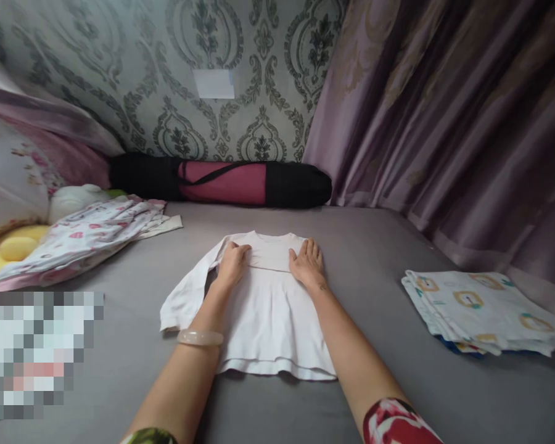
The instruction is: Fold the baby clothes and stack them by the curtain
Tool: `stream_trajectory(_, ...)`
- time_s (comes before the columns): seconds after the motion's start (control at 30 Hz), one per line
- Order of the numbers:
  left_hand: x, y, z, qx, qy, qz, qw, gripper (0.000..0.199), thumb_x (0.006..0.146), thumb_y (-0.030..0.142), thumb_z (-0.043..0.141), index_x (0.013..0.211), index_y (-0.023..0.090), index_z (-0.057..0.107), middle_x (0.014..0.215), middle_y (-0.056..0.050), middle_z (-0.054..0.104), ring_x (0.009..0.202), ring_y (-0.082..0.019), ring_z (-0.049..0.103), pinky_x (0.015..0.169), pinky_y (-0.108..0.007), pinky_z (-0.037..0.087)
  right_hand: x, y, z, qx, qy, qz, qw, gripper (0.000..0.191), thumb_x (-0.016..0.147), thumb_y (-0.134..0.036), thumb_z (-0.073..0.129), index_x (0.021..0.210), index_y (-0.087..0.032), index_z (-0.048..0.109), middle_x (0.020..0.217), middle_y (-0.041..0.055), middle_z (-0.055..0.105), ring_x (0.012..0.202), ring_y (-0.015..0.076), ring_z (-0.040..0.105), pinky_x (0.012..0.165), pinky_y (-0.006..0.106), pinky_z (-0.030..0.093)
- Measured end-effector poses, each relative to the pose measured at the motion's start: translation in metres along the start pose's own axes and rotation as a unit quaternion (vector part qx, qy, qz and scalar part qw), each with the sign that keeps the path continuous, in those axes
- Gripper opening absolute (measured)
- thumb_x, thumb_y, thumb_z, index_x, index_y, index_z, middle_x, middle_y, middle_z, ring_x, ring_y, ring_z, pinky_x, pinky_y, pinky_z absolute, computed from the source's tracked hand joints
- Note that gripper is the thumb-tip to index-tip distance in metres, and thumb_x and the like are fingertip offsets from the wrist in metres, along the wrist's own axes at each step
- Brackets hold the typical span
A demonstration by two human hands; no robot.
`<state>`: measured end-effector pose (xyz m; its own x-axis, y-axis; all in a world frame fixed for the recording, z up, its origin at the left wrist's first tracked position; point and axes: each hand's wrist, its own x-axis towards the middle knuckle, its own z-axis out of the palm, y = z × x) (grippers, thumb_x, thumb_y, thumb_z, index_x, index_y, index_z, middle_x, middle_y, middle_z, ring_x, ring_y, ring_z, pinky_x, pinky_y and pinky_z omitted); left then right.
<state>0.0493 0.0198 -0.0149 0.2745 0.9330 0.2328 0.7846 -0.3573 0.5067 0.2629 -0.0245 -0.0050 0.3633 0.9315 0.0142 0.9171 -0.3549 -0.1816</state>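
Observation:
A small white long-sleeved top (277,320) lies spread on the grey bed sheet, neckline away from me and its layered hem towards me. Its left sleeve reaches out to the side; no sleeve shows spread out on the right. Near the left shoulder, my left hand (234,264) is closed, with curled fingers gripping the cloth and the thumb pointing inward. My right hand (308,262) rests flat on the upper right edge of the top, fingers stretched out. A pale bangle (200,337) circles my left forearm.
On the right lies a stack of folded printed cloth (485,308). Patterned clothes (97,237) and yellow and white plush toys (18,250) are piled on the left, above a pixelated area. A black and pink long bag (222,183) lies against the wall, beside purple curtains (425,105).

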Motion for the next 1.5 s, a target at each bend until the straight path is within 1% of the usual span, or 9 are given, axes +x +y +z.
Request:
stream_trajectory(0.13, 0.001, 0.002, 0.0, 0.029, 0.003, -0.012, 0.999, 0.039, 0.084, 0.01, 0.04, 0.111, 0.017, 0.067, 0.097, -0.008, 0.053, 0.092, -0.019, 0.055, 0.086, -0.029, 0.045, 0.004, 0.009, -0.001, -0.005, 0.011, 0.03, 0.999, 0.071, 0.099, -0.044, 0.028, 0.149, 0.006, 0.022, 0.155, 0.0245, 0.023, 0.143, 0.0329, 0.023, 0.115, 0.041, 0.018)
stream_trajectory(0.23, 0.001, 0.015, -0.003, 0.094, 0.048, -0.013, 0.994, 0.038, 0.085, 0.011, 0.043, 0.117, 0.017, 0.062, 0.117, -0.013, 0.053, 0.107, -0.024, 0.052, 0.092, -0.037, 0.043, 0.003, 0.007, -0.007, -0.014, 0.038, 0.008, 0.999, 0.07, 0.099, -0.042, 0.028, 0.148, 0.007, 0.023, 0.156, 0.0252, 0.021, 0.144, 0.0332, 0.019, 0.116, 0.045, 0.014)
stream_trajectory(0.3, 0.0, 0.03, -0.003, 0.114, 0.055, 0.023, 0.992, 0.04, 0.086, 0.012, 0.042, 0.122, 0.014, 0.057, 0.129, -0.017, 0.05, 0.115, -0.028, 0.051, 0.097, -0.042, 0.042, 0.0, -0.001, -0.011, -0.011, 0.038, -0.084, 0.996, 0.066, 0.099, -0.039, 0.026, 0.15, 0.002, 0.022, 0.158, 0.0208, 0.017, 0.146, 0.0303, 0.013, 0.117, 0.046, 0.009)
stream_trajectory(0.4, -0.003, 0.049, 0.004, 0.088, -0.019, 0.091, 0.992, 0.043, 0.089, 0.011, 0.038, 0.13, 0.011, 0.05, 0.132, -0.018, 0.054, 0.121, -0.025, 0.051, 0.103, -0.04, 0.039, -0.008, -0.017, -0.013, 0.02, -0.033, -0.257, 0.966, 0.06, 0.099, -0.032, 0.02, 0.153, -0.007, 0.019, 0.161, 0.0106, 0.014, 0.148, 0.0217, 0.008, 0.119, 0.042, 0.007)
stream_trajectory(0.5, -0.006, 0.055, 0.015, 0.092, -0.083, 0.079, 0.989, 0.047, 0.091, 0.013, 0.037, 0.137, 0.008, 0.042, 0.143, -0.018, 0.047, 0.134, -0.026, 0.042, 0.111, -0.041, 0.033, -0.015, -0.028, -0.01, 0.024, -0.09, -0.306, 0.948, 0.06, 0.097, -0.028, 0.018, 0.154, -0.007, 0.018, 0.161, 0.0073, 0.014, 0.148, 0.0177, 0.008, 0.119, 0.039, 0.007)
stream_trajectory(0.63, -0.009, 0.045, 0.022, 0.124, -0.114, 0.062, 0.984, 0.051, 0.095, 0.017, 0.031, 0.144, 0.007, 0.035, 0.153, -0.017, 0.035, 0.143, -0.025, 0.029, 0.117, -0.042, 0.023, -0.017, -0.029, -0.005, 0.011, -0.097, -0.296, 0.95, 0.061, 0.098, -0.032, 0.017, 0.153, -0.007, 0.019, 0.16, 0.0068, 0.015, 0.148, 0.0182, 0.009, 0.12, 0.04, 0.006)
stream_trajectory(0.8, -0.009, 0.038, 0.02, 0.153, -0.105, 0.034, 0.982, 0.058, 0.1, 0.038, 0.023, 0.146, 0.004, 0.034, 0.155, -0.018, 0.03, 0.145, -0.026, 0.023, 0.119, -0.043, 0.017, -0.015, -0.026, -0.004, -0.006, -0.086, -0.241, 0.967, 0.062, 0.099, -0.037, 0.017, 0.153, -0.004, 0.02, 0.161, 0.0098, 0.012, 0.148, 0.021, 0.008, 0.119, 0.041, 0.006)
stream_trajectory(1.13, -0.01, 0.042, 0.013, 0.143, -0.123, -0.008, 0.982, 0.067, 0.097, 0.051, 0.025, 0.148, 0.007, 0.031, 0.157, -0.017, 0.023, 0.147, -0.027, 0.018, 0.119, -0.043, 0.015, -0.013, -0.01, -0.001, -0.049, -0.042, -0.13, 0.989, 0.067, 0.099, -0.04, 0.02, 0.151, 0.002, 0.02, 0.159, 0.0158, 0.015, 0.147, 0.0255, 0.011, 0.118, 0.039, 0.008)
stream_trajectory(1.5, -0.008, 0.031, 0.009, 0.123, -0.095, -0.042, 0.987, 0.073, 0.095, 0.055, 0.032, 0.146, 0.002, 0.032, 0.155, -0.024, 0.024, 0.146, -0.033, 0.018, 0.116, -0.046, 0.021, -0.005, 0.03, -0.001, -0.066, -0.013, -0.109, 0.992, 0.066, 0.098, -0.039, 0.022, 0.15, 0.002, 0.024, 0.159, 0.0173, 0.017, 0.146, 0.027, 0.015, 0.117, 0.037, 0.015)
